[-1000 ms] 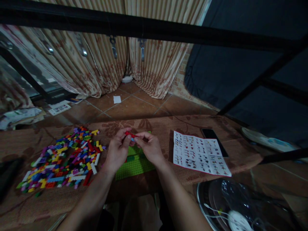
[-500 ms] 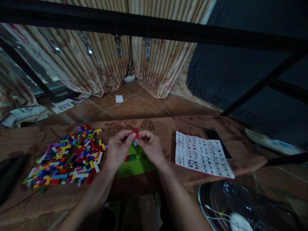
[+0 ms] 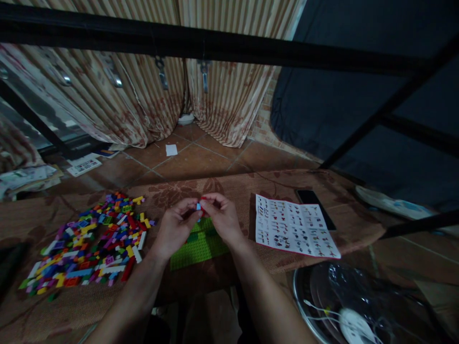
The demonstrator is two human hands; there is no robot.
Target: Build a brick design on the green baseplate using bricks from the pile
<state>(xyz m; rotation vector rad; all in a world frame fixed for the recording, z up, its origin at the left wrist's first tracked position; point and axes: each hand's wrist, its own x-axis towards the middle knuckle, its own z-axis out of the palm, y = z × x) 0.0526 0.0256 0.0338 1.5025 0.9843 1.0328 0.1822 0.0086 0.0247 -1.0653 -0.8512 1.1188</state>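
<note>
one red-and-blue brick piece (image 3: 198, 207), mostly hidden, pinched in nearly closed fingertips of left hand (image 3: 176, 225) and right hand (image 3: 224, 219); green baseplate (image 3: 195, 252) below grip, partly covered.

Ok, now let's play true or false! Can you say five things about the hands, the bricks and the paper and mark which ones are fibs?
1. The left hand and right hand hold small red and blue bricks. True.
2. The green baseplate lies between the loose bricks and the printed sheet. True.
3. All the loose bricks are yellow. False: there are many colours, including purple, white and red.
4. A black phone shows past the printed sheet's far edge. True.
5. The printed sheet is green. False: it is white with small pictures.
</note>
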